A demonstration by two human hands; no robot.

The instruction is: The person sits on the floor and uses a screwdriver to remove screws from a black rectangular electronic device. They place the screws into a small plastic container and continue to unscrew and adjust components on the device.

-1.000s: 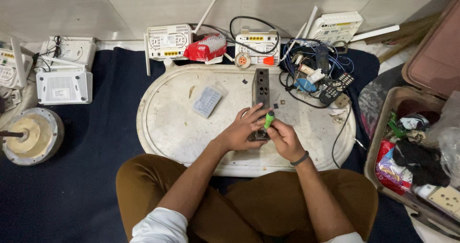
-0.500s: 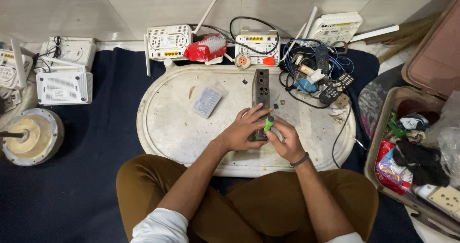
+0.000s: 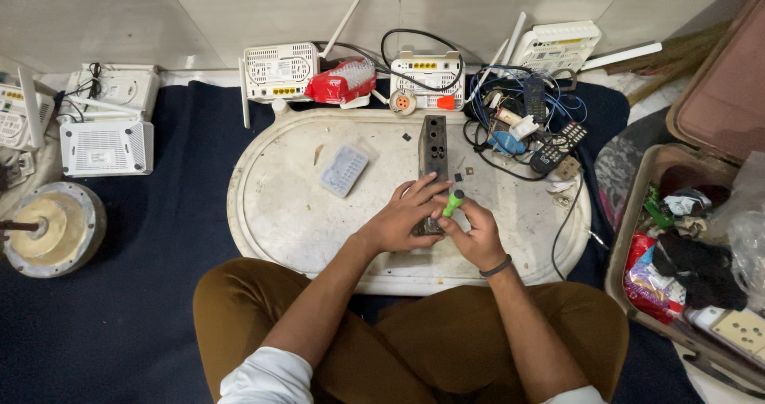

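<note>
- The left hand presses down the near end of a long dark socket strip lying on the white oval worktop.
- The right hand grips a green-handled tool, probably a screwdriver, its tip hidden against the strip.
- A small pale keypad-like part lies left of the strip, apart from it.
- Beyond the worktop stand white routers; at its right end, a tangle of cables and a black remote.
- An open case of odds and ends sits at far right.
</note>
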